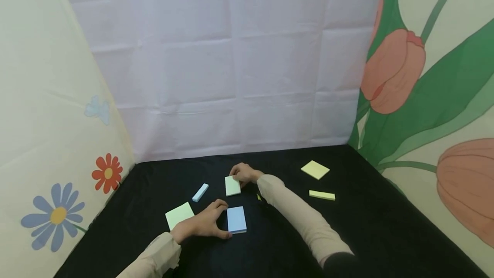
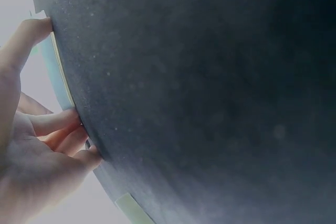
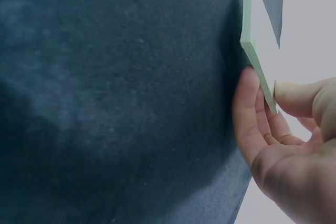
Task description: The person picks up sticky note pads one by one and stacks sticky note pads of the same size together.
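Observation:
A blue note pad point(image 1: 236, 219) lies at the middle of the black table. My left hand point(image 1: 204, 221) grips it at its left side, thumb near the front corner and fingers near the back one. The left wrist view has the pad's edge point(image 2: 62, 72) between thumb and fingers of that hand point(image 2: 39, 156). Behind it, my right hand point(image 1: 245, 173) pinches a pale green pad point(image 1: 233, 186) by one corner. From the right wrist, this pad point(image 3: 262, 40) is tilted, held between the thumb and fingers of the hand point(image 3: 294, 156).
A larger green square pad point(image 1: 179, 215) lies partly behind my left hand, with a narrow blue strip point(image 1: 200, 193) beyond it. On the right are a yellow square pad point(image 1: 315, 169) and a narrow yellow strip point(image 1: 322, 195). Something small and yellow point(image 1: 259, 197) shows beside my right sleeve.

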{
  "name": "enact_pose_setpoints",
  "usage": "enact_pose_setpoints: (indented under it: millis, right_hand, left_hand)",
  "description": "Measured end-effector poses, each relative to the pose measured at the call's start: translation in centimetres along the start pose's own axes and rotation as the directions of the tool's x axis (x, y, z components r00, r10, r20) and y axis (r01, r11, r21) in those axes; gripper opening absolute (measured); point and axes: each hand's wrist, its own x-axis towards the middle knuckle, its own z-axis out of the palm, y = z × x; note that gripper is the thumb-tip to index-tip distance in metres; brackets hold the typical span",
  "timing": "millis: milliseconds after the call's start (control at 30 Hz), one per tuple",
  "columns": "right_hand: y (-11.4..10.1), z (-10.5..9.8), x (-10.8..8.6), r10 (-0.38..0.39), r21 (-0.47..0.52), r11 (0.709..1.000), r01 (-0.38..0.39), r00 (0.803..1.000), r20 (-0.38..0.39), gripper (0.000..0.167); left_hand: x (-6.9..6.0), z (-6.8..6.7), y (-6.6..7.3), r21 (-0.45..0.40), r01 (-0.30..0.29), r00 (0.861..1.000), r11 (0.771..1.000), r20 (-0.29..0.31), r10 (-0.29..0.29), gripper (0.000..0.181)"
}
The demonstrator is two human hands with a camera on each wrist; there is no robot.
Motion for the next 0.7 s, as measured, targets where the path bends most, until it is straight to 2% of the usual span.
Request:
enact_pose_setpoints:
  millis: [200,433,700]
  right_hand:
    - [0.0,-0.1,-0.5,-0.004,0.006,1.0,0.003,1.0,0.02,0.015]
    - [-0.7,0.1,-0.9,-0.037,0.028,0.999,0.035,0.997,0.061,0.016]
    - [0.1,0.0,-1.2,-0.044,0.045,0.998,0.041,0.997,0.066,0.016]
  left_hand:
    - [0.0,0.1,-0.3,-0.004,-0.016,1.0,1.0,-0.011,0.016,0.084]
    - [-0.5,-0.5,-0.5,-0.015,0.016,1.0,1.0,-0.014,-0.016,0.085]
    - [-0.4,-0.5,-0.7,-0.016,0.024,1.0,1.0,-0.005,-0.024,0.085]
